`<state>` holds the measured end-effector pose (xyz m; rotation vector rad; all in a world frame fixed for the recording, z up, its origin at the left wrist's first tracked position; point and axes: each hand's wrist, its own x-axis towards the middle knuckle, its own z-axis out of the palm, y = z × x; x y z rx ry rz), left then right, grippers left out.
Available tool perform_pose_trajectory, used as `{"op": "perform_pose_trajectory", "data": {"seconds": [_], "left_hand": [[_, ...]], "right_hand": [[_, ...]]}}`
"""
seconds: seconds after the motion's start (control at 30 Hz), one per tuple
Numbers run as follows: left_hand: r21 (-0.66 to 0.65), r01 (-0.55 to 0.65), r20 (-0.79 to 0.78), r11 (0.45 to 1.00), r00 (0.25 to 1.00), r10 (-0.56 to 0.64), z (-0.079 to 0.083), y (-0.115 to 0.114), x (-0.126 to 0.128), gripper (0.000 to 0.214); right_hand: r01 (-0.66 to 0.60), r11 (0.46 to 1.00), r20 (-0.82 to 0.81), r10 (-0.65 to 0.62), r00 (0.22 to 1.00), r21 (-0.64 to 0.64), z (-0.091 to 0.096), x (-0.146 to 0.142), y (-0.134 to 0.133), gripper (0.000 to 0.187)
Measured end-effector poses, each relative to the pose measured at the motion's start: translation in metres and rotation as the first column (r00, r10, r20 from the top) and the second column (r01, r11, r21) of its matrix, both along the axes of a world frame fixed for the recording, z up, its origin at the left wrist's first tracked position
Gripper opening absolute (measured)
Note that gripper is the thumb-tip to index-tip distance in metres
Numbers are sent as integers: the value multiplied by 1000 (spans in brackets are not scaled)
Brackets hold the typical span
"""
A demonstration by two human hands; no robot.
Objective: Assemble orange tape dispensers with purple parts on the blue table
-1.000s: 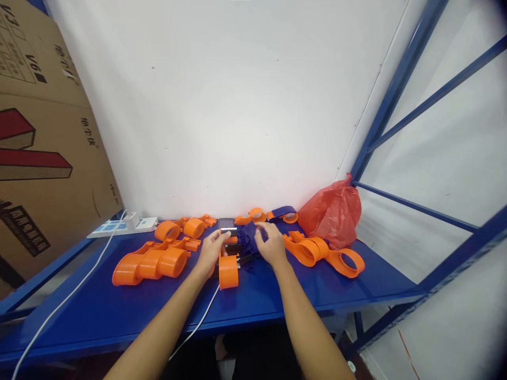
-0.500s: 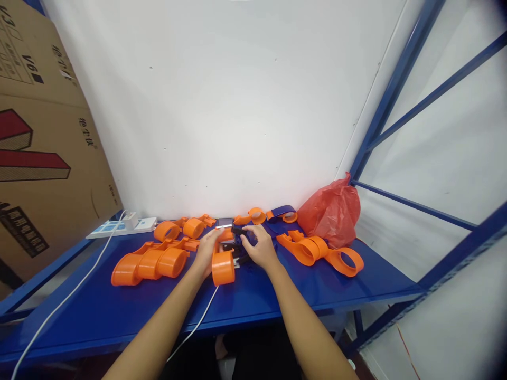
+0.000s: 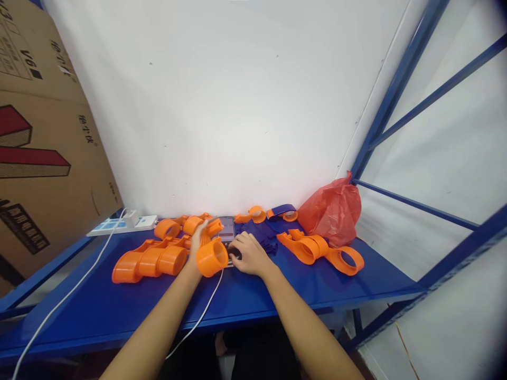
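Note:
My left hand (image 3: 198, 241) is closed around an orange plastic tape dispenser (image 3: 212, 257), whose round ring faces me and whose arm points up and to the right. My right hand (image 3: 250, 254) is low over the table with its fingers curled and pressed together. A dark part shows under its fingertips, too hidden to name. Just behind the hands lies a phone (image 3: 226, 230) with a lit screen. Dark blue plastic pieces (image 3: 257, 232) lie in a pile beyond my right hand.
More orange dispensers (image 3: 150, 260) stand in rows at left, others (image 3: 307, 248) at right. A red plastic bag (image 3: 332, 211) sits at the back right. A power strip (image 3: 146, 222), a white cable (image 3: 204, 311) and a large cardboard box (image 3: 51, 142) are also here.
My left hand has tilted the orange dispenser and moved it slightly left, away from my right hand. My right hand has come down toward the table, and the black part it held is mostly hidden.

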<state>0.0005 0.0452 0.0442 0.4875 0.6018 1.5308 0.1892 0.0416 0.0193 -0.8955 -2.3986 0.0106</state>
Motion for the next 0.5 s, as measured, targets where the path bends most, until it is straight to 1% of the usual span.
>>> {"op": "perform_pose_trajectory", "data": {"seconds": [0.2,0.3,0.37,0.43,0.5], "left_hand": [[-35,3,-34,999,999,-4,0,-1,4,24],[-49,52,-73,997,996,-56,-2,-3,8,29],[-74,64,-136,995,988,-73,-5,-4,11,34],[-64,16,-227,998,973,-30,-10,-4,15,37],[-16,-21,-326,1000,945,15,-15,-5,18,39]], "right_hand": [[99,995,5,-100,995,15,-3,0,2,12],[107,994,-12,-107,994,6,-3,0,2,13],[105,994,-44,-106,993,-5,-2,0,3,12],[118,993,-101,-119,988,-22,-2,1,4,7],[142,989,-187,-146,971,-37,-2,3,7,1]]}}
